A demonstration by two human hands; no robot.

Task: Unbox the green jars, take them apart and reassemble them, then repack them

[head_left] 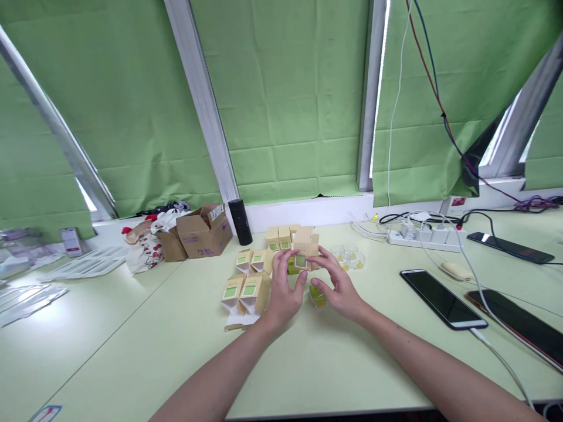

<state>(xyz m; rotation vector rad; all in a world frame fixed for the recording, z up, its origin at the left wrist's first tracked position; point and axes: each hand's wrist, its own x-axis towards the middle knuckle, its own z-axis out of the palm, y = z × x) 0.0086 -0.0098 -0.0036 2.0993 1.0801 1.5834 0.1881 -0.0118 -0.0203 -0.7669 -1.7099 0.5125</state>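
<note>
Head view: I see my left hand (284, 291) pinching a small box (301, 259), my right hand (341, 288) spread open at its 4 o'clock.

Held item: small tan carton (301, 255) with a square green window on its front face.
Pose: upright, window facing the wearer.
Grip: left hand (284, 293) pinches its left side; right hand (338, 288), fingers spread, touches its right edge.
Position: mid-table, just above the surface.
Nearby item: clear plastic pot (317, 298) with yellow-green contents, standing on the table just beneath the carton, beside the right thumb.
</note>
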